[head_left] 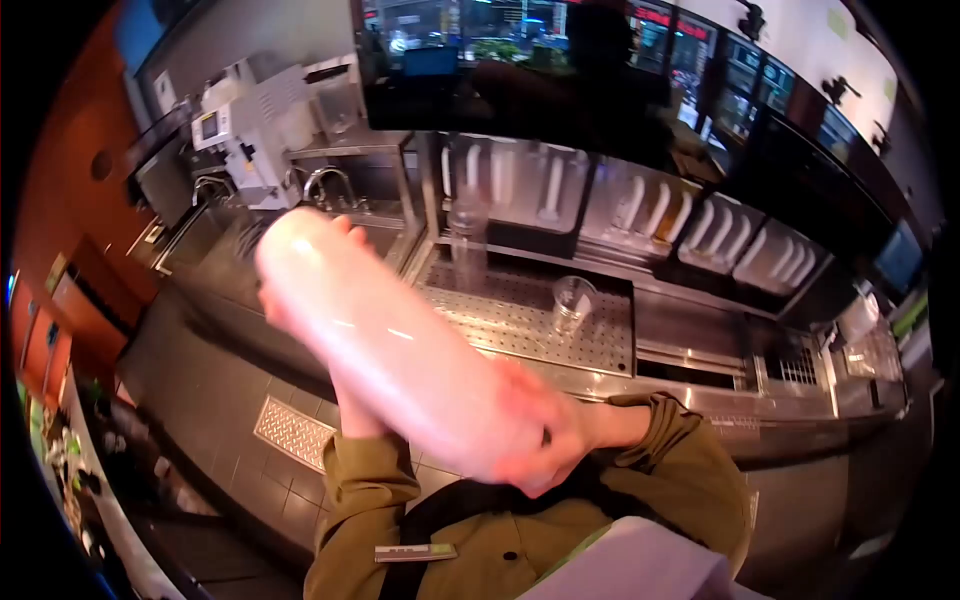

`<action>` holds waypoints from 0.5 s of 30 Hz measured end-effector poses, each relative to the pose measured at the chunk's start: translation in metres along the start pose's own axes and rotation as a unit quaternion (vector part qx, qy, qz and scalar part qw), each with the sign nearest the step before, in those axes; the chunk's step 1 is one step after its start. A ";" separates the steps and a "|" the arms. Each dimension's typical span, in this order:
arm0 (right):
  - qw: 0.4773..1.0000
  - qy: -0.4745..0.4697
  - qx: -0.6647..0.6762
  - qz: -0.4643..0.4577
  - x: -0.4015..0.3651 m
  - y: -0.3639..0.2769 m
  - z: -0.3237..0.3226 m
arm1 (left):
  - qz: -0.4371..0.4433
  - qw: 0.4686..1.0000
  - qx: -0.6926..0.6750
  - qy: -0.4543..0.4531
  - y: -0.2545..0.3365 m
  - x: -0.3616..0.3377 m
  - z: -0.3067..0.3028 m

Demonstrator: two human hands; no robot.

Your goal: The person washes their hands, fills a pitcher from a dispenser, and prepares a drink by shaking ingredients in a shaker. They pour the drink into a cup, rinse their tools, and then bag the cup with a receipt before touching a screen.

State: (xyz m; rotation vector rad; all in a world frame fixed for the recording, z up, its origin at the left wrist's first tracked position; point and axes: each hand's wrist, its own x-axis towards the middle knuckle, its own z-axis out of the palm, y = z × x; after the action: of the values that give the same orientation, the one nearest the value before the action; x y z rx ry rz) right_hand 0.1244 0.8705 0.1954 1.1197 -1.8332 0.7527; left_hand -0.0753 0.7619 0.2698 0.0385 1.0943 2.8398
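A long, pale pink-white drink shaker (390, 340) is tilted across the middle of the view, with its upper end at the left. My left hand (350, 235) wraps round that upper end from behind, and most of its fingers are hidden. Around the lower end, near my chest, my right hand (545, 435) is closed. Something dark shows beside the shaker's upper end, too blurred to name. Beyond the shaker, a clear cup (574, 305) stands on a perforated metal drip tray (500, 335). A tall clear vessel (467, 235) is at the tray's back left.
Several clear containers with white handles (640, 210) line the back of the steel counter (680, 300). At the left are a white dispensing machine (250, 145) and a curved tap (330, 178). Further clear vessels (875, 355) sit at the right. A metal floor plate (292, 432) lies below.
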 end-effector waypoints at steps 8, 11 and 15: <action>0.997 -0.040 -0.064 0.027 -0.001 -0.021 -0.003 | -0.137 0.733 -0.308 -0.591 -0.050 0.079 -0.049; 0.990 -0.037 -0.018 0.135 0.015 -0.009 -0.017 | -0.039 0.933 -0.244 -0.261 -0.064 0.050 -0.039; 0.919 0.005 0.146 0.366 0.006 -0.030 0.007 | -0.058 0.948 -0.107 -0.293 -0.060 0.057 -0.029</action>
State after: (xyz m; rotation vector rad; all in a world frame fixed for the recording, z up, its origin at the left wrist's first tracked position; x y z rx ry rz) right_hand 0.1475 0.8497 0.1995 0.5637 -2.1902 1.4941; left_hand -0.1288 0.7927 0.2078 0.7206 0.6334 2.5507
